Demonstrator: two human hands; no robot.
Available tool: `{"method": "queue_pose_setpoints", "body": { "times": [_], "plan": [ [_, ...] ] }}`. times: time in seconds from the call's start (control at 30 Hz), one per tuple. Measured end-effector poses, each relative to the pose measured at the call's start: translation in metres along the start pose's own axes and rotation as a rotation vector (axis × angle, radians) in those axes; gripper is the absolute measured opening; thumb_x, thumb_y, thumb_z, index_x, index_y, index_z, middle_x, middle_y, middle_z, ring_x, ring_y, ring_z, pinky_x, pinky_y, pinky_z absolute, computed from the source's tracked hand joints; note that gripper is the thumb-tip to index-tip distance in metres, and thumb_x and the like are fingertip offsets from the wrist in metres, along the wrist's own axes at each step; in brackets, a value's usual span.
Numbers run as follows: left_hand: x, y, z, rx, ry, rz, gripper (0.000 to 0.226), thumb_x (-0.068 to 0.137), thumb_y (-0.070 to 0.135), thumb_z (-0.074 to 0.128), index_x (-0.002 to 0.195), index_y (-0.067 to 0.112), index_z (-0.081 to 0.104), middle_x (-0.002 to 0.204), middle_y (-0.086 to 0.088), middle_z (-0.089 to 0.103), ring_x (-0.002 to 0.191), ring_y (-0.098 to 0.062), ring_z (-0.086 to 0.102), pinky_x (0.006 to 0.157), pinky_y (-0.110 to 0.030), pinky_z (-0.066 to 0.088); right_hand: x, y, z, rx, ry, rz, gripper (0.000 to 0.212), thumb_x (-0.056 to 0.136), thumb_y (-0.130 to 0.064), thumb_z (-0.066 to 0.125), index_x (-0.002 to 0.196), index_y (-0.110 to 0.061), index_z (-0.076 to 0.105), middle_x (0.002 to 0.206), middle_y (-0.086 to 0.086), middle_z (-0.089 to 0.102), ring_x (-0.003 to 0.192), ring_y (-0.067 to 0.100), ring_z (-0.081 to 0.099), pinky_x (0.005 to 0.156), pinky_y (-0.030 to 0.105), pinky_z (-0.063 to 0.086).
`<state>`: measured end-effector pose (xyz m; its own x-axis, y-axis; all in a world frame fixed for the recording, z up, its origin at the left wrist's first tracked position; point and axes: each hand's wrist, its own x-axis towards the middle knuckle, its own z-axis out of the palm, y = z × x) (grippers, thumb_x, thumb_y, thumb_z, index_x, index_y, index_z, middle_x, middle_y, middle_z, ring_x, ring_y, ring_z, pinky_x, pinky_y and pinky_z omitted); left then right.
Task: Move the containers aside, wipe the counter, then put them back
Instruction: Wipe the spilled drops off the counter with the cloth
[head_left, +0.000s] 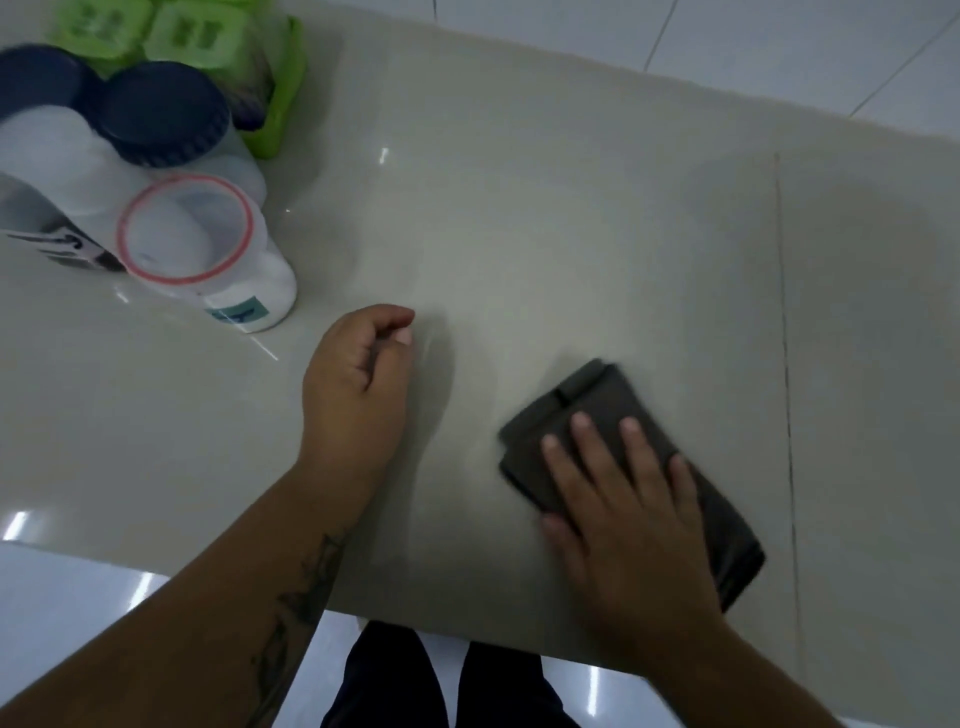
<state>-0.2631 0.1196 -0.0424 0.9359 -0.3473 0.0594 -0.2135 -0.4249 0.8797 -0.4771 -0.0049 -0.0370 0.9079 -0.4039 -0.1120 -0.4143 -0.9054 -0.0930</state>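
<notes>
Likely a home kitchen: a glossy beige tiled counter (519, 234) with a grout seam. At ten o'clock, clear plastic storage jars with dark blue screw lids (166, 122) cluster with green-lidded plastic tubs (195, 34). Glossy white floor tiles (78, 597) lie at seven o'clock.

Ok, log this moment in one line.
phase: wiping | right hand: pressing cloth on counter | left hand: idle | containers: aside, far left
</notes>
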Motion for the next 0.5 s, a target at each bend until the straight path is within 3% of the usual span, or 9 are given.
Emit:
{"method": "queue_pose_setpoints", "body": {
  "times": [0.1, 0.2, 0.27, 0.4, 0.5],
  "plan": [
    [0.002, -0.002, -0.006, -0.163, 0.073, -0.056, 0.024, 0.094, 0.030, 0.048, 0.108, 0.028, 0.068, 0.104, 0.017, 0.067, 0.102, 0.002, 0.060, 0.086, -0.010, 0.044, 0.017, -0.044, 0.005, 0.016, -0.009, -0.109, 0.054, 0.094, -0.052, 0.038, 0.146, -0.037, 0.035, 0.157, -0.006, 0.031, 0.144, 0.030, 0.025, 0.109, 0.058, 0.019],
    [0.003, -0.002, -0.008, -0.233, 0.103, -0.049, 0.024, 0.095, 0.024, 0.046, 0.106, 0.023, 0.068, 0.104, 0.011, 0.069, 0.103, -0.005, 0.062, 0.091, -0.022, 0.047, 0.091, -0.061, -0.002, 0.033, 0.025, -0.174, 0.052, 0.095, -0.049, 0.036, 0.146, -0.038, 0.033, 0.158, -0.009, 0.027, 0.145, 0.029, 0.020, 0.110, 0.058, 0.017],
    [0.003, -0.002, -0.008, -0.198, 0.093, -0.034, 0.025, 0.094, 0.026, 0.047, 0.105, 0.022, 0.069, 0.103, 0.011, 0.069, 0.102, -0.004, 0.062, 0.090, -0.022, 0.047, 0.155, -0.047, -0.010, 0.003, 0.015, -0.162, 0.053, 0.096, -0.048, 0.033, 0.148, -0.039, 0.027, 0.160, -0.009, 0.021, 0.146, 0.028, 0.016, 0.110, 0.059, 0.018],
    [0.000, -0.003, -0.007, -0.168, 0.064, -0.048, 0.025, 0.094, 0.030, 0.047, 0.105, 0.026, 0.069, 0.102, 0.016, 0.068, 0.101, -0.001, 0.061, 0.087, -0.016, 0.046, 0.224, 0.048, -0.025, 0.017, -0.007, 0.078, 0.056, 0.096, -0.052, 0.027, 0.150, -0.038, 0.019, 0.162, -0.008, 0.012, 0.147, 0.031, 0.011, 0.112, 0.061, 0.013],
    [-0.001, -0.005, -0.007, -0.203, 0.051, -0.055, 0.025, 0.094, 0.028, 0.047, 0.105, 0.024, 0.069, 0.103, 0.014, 0.069, 0.102, -0.003, 0.062, 0.089, -0.019, 0.046, 0.188, 0.115, -0.030, 0.016, 0.017, 0.234, 0.059, 0.095, -0.054, 0.026, 0.150, -0.033, 0.022, 0.162, -0.002, 0.016, 0.146, 0.034, 0.013, 0.112, 0.062, 0.016]
  ]
}}
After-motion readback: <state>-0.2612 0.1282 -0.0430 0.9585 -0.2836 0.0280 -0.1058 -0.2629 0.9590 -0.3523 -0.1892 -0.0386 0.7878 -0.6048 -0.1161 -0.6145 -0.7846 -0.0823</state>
